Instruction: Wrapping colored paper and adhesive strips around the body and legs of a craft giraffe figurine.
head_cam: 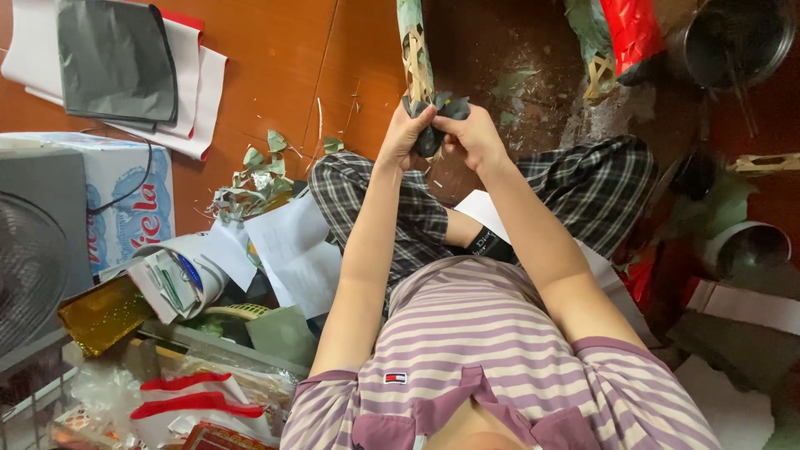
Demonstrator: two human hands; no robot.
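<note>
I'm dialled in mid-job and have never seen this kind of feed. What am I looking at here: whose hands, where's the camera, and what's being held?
There is no machine: a person sits on a reddish-brown floor, and the one camera is worn on their head, looking down over a striped shirt and checked trousers. The left hand and right hand meet on a crumpled dark grey piece of paper, pressed against the end of a green paper-covered frame of sticks. Green paper scraps lie to the left, with sheets of grey, white and red paper beyond them. A metal pot stands at the upper right.

Soft, even indoor light; slight wide-angle edge distortion.
</note>
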